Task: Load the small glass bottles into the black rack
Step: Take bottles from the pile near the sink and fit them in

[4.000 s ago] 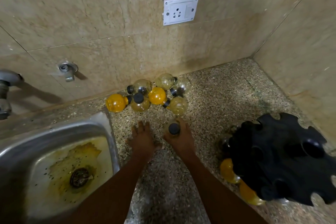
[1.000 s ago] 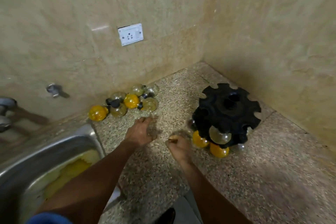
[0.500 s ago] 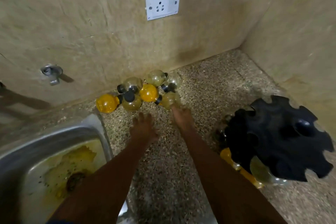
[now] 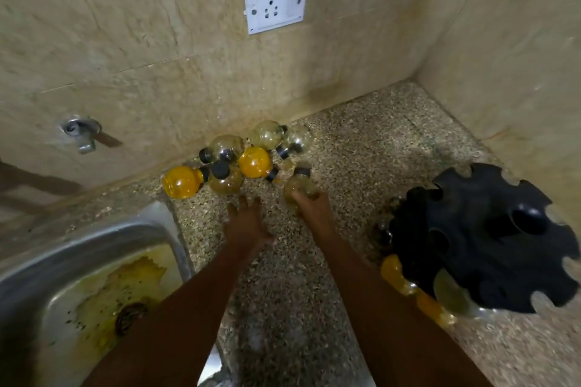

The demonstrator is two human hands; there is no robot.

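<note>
Several small round glass bottles with dark caps lie in a pile (image 4: pixel 239 157) against the back wall; two look bright orange, the others pale and clear. My right hand (image 4: pixel 312 209) grips one pale bottle (image 4: pixel 298 187) at the pile's right edge, cap pointing away from me. My left hand (image 4: pixel 245 223) rests flat on the speckled counter (image 4: pixel 355 154) just in front of the pile, holding nothing. The black notched rack (image 4: pixel 490 239) stands at the right, with several bottles (image 4: pixel 412 283) hanging in its lower slots.
A steel sink (image 4: pixel 78 286) with yellow stains fills the lower left. A white wall socket (image 4: pixel 275 3) sits above the pile and a metal tap fitting (image 4: pixel 80 132) on the left wall. Tiled walls close off the back and right side.
My right hand has closed around a pale bottle at the pile's right edge and lifted it slightly toward me. My left hand has stayed on the counter.
</note>
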